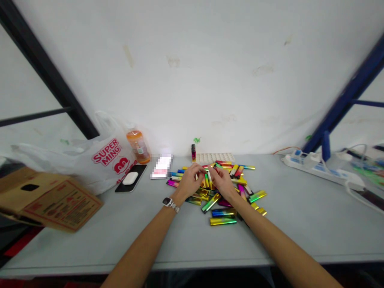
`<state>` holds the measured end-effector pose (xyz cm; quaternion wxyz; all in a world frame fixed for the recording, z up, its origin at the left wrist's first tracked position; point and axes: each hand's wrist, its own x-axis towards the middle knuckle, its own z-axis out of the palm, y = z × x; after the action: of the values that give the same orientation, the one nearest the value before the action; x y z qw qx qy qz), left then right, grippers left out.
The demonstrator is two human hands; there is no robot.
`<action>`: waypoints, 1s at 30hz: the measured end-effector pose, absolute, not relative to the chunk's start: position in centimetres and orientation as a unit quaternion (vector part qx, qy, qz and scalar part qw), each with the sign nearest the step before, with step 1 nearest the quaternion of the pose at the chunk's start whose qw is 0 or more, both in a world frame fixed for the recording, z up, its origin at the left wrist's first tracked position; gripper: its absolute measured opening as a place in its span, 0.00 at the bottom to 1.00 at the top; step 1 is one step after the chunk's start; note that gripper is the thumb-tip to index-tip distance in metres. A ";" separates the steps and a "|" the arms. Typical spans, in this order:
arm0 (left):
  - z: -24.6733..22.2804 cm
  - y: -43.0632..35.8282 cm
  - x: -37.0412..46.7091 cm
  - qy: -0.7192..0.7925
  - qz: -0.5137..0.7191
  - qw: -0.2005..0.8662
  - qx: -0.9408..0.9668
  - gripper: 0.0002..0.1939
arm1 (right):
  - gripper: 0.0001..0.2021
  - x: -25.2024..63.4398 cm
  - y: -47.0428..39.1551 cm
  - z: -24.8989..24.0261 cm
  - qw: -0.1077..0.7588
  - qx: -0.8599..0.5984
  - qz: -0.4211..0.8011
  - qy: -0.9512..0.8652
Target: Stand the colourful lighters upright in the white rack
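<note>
A loose pile of shiny, many-coloured lighters [223, 212] lies on the grey table, some yellow and green, others blue, pink or red. My left hand [191, 180], with a watch [171, 204] on the wrist, is over the left of the pile, its fingers bent into a pinch. Close beside it, my right hand [221, 181] has its fingers closed and turned toward the left one. Whatever is between the fingertips is too small and blurred to name. Behind the hands one dark red lighter [193, 153] stands upright, beside a pale tray with small holes [215, 157].
To the left are a cardboard box [57, 200], a white plastic bag [87, 160], an orange bottle [138, 145] and a phone [139, 170] with a white case [130, 178] on it. A power strip [324, 170] with cables lies right. The wall closes off the back.
</note>
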<state>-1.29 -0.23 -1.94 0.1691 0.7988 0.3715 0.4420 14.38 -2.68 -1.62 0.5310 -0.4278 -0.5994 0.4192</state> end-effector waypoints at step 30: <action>-1.8 -0.9 -0.9 0.357 0.437 0.178 0.806 0.11 | 0.21 14.2 -3.6 -2.4 0.551 -0.451 0.331 -0.619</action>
<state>-0.92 -0.90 -1.83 0.1783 0.8062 0.3567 0.4370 14.20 -3.59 -2.42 0.5514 -0.4510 -0.6189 0.3308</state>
